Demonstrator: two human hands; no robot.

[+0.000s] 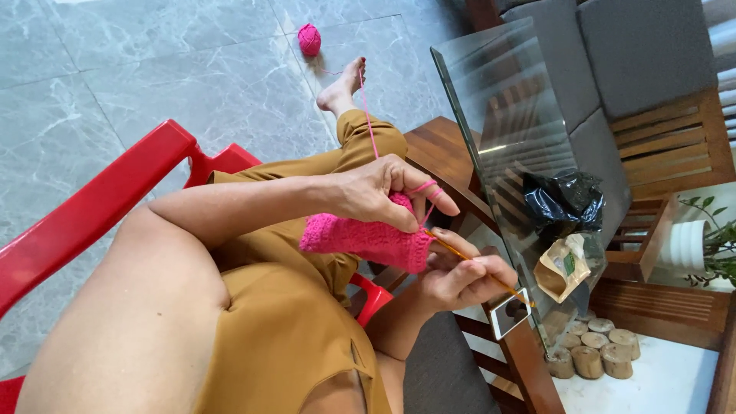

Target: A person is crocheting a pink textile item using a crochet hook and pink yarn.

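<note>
Hands (383,192) crocheting over grey marble floor (115,77), beside glass table (506,123).

Red plastic chair (115,192) at left of frame, on grey marble floor (153,69). Glass-topped worktop (506,100) w/ dark wood frame, centre-right. On glass: crumpled black plastic bag (563,199), just below it brown paper pouch (562,268). Phone (510,312) on wood edge, lower centre. Grey-cushioned wooden sofa (644,54) upper right. White pot w/ green plant (701,241) at right edge. Round log slices (594,353) lower right.
</note>
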